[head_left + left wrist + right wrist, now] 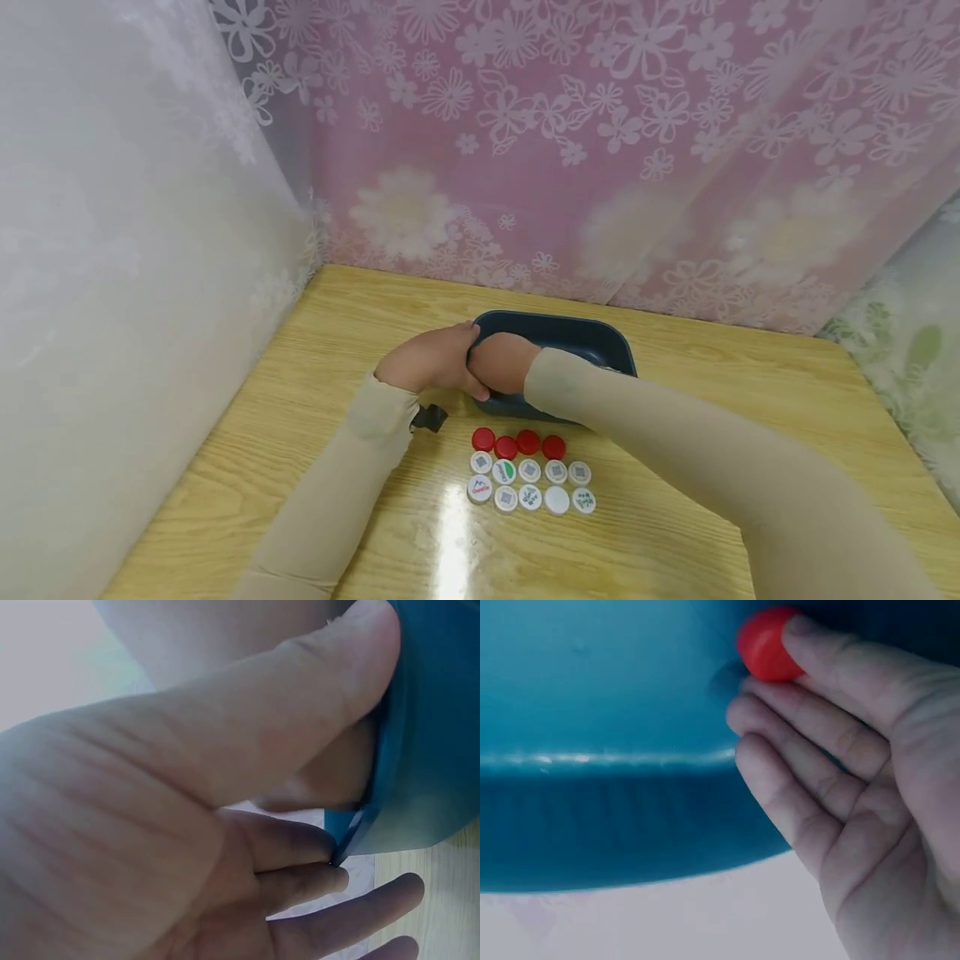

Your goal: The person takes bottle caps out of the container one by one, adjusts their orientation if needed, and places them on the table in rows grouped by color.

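A dark blue plastic basin stands on the wooden table, its inside partly hidden by my right arm. My left hand grips its left rim, with the thumb on one side and fingertips on the other, as the left wrist view shows on the blue wall. My right hand reaches inside the basin at its left end. There, in the right wrist view, thumb and fingers pinch a red bottle cap close to the basin floor.
In front of the basin, several red caps lie in an uneven row. Below them are two rows of white printed caps. A black strap piece shows at the left wrist. A pink flowered curtain hangs behind the table.
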{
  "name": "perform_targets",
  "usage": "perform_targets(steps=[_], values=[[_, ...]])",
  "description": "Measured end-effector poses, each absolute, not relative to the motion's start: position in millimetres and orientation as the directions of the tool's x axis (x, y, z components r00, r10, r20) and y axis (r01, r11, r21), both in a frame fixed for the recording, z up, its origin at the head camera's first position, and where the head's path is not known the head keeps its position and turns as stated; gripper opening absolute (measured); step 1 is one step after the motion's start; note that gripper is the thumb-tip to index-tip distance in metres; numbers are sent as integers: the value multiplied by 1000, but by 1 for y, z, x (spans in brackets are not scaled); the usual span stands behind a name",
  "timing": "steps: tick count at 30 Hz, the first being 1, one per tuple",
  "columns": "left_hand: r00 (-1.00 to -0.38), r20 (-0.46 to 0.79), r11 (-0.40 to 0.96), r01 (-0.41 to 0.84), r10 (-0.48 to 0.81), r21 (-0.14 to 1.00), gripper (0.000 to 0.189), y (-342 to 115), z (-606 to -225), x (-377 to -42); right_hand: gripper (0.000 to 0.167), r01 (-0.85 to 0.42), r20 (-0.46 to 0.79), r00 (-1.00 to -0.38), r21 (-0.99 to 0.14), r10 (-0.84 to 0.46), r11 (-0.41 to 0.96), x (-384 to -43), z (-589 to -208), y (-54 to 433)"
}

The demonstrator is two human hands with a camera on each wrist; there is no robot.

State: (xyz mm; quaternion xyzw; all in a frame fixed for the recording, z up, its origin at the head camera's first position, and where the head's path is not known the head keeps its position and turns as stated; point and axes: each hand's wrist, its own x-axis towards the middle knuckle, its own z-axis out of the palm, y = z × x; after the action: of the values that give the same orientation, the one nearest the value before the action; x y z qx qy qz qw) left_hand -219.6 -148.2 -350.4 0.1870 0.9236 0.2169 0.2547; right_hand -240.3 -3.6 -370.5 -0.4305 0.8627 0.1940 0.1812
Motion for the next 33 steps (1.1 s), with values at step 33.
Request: perform_targets(steps=[33], values=[[-792, -413, 830, 200, 450, 521, 109, -150, -349, -220, 14, -872, -178, -488, 46, -855, 488, -221, -323, 50]])
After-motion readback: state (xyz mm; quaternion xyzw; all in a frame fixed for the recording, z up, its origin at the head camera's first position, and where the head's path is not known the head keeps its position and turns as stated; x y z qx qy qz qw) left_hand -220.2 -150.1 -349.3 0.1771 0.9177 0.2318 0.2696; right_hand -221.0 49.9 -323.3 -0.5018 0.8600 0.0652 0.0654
